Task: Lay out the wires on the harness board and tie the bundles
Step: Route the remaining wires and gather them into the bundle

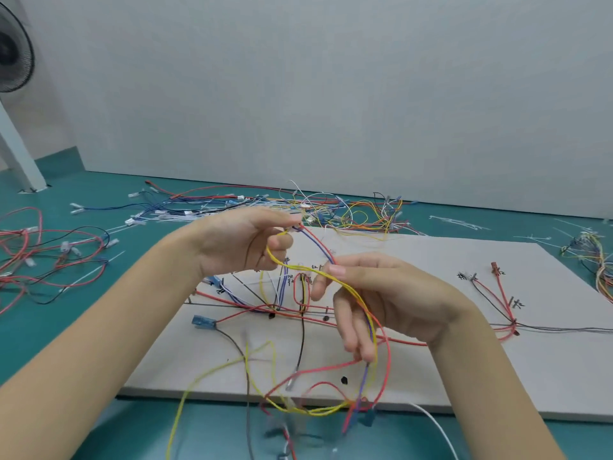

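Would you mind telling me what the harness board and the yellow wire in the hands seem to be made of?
Harness board: probably wood or fibreboard, matte pale grey-beige, flat with a visible edge.
Yellow wire: likely plastic-insulated, smooth and slightly glossy, bending in loose loops.

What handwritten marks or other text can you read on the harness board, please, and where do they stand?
"红", handwritten in black on the harness board, beside the red connector; only probably so.
Other black marks by the pegs at mid-board and at the right: too blurred to read.
No printed labels, brands or numbers.
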`<state>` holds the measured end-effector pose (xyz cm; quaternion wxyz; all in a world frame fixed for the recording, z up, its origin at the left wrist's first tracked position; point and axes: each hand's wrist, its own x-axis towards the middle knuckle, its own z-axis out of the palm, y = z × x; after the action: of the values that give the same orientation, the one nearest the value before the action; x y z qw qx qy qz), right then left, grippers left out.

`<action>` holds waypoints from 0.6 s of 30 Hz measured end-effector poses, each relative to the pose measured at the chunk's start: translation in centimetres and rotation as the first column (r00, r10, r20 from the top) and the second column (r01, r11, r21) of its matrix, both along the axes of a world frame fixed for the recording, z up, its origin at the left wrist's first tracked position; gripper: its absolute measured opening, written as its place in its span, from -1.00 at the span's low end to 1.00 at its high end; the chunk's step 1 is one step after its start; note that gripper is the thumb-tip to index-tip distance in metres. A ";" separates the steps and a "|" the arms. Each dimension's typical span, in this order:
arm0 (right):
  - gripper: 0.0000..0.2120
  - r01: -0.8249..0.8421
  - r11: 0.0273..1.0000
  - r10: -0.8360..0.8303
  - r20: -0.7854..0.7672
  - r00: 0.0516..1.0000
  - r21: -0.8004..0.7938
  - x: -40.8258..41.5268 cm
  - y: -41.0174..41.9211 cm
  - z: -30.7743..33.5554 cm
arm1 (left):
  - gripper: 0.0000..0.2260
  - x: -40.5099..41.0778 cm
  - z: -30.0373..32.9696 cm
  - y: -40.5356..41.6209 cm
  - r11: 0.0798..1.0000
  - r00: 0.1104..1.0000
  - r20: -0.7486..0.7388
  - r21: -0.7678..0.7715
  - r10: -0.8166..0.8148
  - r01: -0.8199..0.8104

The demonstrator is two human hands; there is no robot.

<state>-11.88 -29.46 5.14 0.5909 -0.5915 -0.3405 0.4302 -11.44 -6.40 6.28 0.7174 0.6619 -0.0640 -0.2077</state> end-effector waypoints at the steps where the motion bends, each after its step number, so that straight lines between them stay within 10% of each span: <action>1: -0.79 -0.035 0.999 0.035 -0.007 0.999 -0.014 0.0 -0.3 0.1 | -0.86 0.0 0.0 0.5 1.000 1.000 -0.025 0.006 -0.001 0.001; 9: -0.94 -0.317 0.948 0.311 -0.135 0.941 -0.027 0.3 -1.9 0.6 | -0.68 -0.2 0.0 4.7 0.988 0.973 -0.171 -0.011 -0.154 0.154; 18: -0.87 0.334 0.928 -0.355 0.114 0.928 0.166 1.5 -0.9 -0.4 | -0.68 -0.5 -1.0 6.8 0.970 0.953 -0.215 0.069 -0.215 0.235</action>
<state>-10.39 -30.37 4.73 0.6726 -0.6271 -0.3024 0.2506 -11.89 0.41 5.29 0.6599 0.6582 -0.0545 -0.3582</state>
